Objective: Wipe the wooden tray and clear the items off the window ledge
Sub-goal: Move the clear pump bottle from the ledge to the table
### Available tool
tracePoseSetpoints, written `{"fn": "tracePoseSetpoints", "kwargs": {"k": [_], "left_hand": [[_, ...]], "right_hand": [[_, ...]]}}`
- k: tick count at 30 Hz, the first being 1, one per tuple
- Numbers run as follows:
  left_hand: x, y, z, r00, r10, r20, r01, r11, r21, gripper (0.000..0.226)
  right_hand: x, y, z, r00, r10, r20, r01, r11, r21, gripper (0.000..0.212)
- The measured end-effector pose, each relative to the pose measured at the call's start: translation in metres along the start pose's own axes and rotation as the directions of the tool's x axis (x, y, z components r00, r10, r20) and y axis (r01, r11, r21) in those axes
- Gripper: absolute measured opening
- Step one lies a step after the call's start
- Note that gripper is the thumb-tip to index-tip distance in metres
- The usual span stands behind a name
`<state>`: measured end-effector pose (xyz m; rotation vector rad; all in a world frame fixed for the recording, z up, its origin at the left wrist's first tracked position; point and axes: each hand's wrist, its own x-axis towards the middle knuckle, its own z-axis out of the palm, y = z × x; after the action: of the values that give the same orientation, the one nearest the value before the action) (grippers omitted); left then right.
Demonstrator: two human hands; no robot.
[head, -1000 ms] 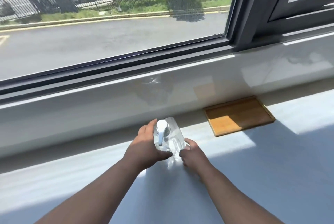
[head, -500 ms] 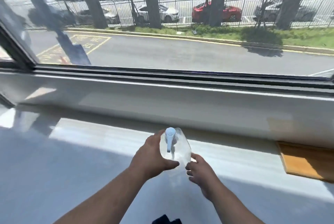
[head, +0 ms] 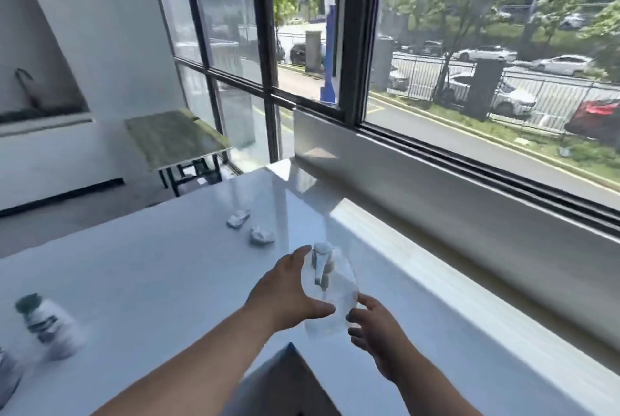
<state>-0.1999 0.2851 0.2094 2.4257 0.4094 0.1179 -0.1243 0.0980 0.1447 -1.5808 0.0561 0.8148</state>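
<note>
A clear plastic bottle with a white pump top point(head: 330, 295) is held above the white ledge point(head: 419, 285). My left hand point(head: 288, 291) is wrapped around its left side. My right hand point(head: 375, 325) touches its lower right edge with the fingers spread. The wooden tray is out of view.
Two crumpled white wads point(head: 239, 218) point(head: 261, 235) lie on the white surface further back. A blurred white bottle with a dark cap point(head: 47, 328) stands at the left, another blurred object point(head: 8, 378) at the left edge. A green-topped table point(head: 174, 139) stands beyond. The window frame point(head: 469, 160) runs along the right.
My view has swung left, so the wooden tray has left the frame and the room's corner shows. Both hands stay on the pump bottle, carried leftward along the ledge.
</note>
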Motion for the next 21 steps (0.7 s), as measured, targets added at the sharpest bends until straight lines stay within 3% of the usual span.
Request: {"fn": "tracePoseSetpoints", "kwargs": {"k": [3,9,21], "left_hand": [[-0.03,-0.057,-0.052,0.995,-0.07,-0.071,0.071,0.997,0.013,0.094],[-0.081,-0.152,-0.131,0.952,-0.246,-0.182,0.249,0.968,-0.006,0.116],[-0.112,-0.283,-0.205,0.812,-0.486,-0.323,0.477,0.872,-0.113,0.088]], "right_hand": [[0.002,-0.004,0.082,0.996,-0.006,0.087,0.01,0.999,-0.037,0.048],[0.006,-0.004,0.212,0.974,-0.015,0.226,0.04,0.993,-0.107,0.052],[0.062,0.001,0.382,0.902,0.081,0.424,0.04,0.963,-0.268,0.056]]}}
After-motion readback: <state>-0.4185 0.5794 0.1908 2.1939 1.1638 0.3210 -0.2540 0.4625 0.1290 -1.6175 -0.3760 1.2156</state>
